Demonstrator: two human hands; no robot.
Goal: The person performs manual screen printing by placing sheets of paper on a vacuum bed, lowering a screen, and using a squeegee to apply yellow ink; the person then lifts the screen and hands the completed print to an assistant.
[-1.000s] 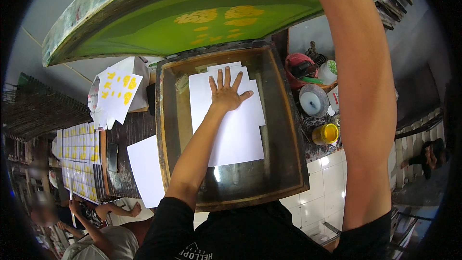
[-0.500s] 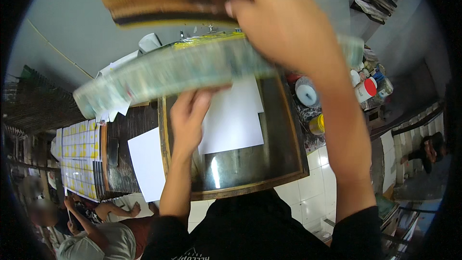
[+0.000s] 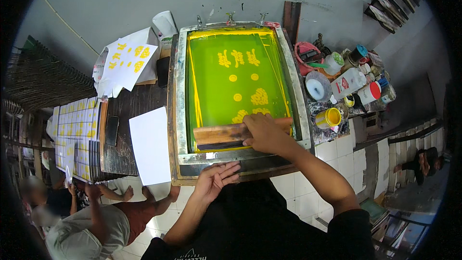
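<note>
A silk-screen frame (image 3: 181,82) lies flat on the table in front of me, its green mesh (image 3: 211,86) showing yellow stencil shapes and yellow ink along the edges. My right hand (image 3: 264,134) is closed around a wooden squeegee (image 3: 219,136), which rests across the near end of the mesh. Just below the frame's near edge, my left hand (image 3: 217,181) is turned partly palm up with its fingers stretched out, holding nothing. Whatever lies under the mesh is hidden.
A blank white sheet (image 3: 149,147) lies left of the frame, near a black phone (image 3: 111,131). Yellow-printed paper (image 3: 130,60) sits farther back. At right are a yellow ink tub (image 3: 328,118) and several bottles. People sit at lower left beside a rack of printed sheets (image 3: 74,137).
The raised screen has come down flat over the white paper. My right hand has brought the squeegee down onto the mesh's near end. My left hand has drawn back toward me.
</note>
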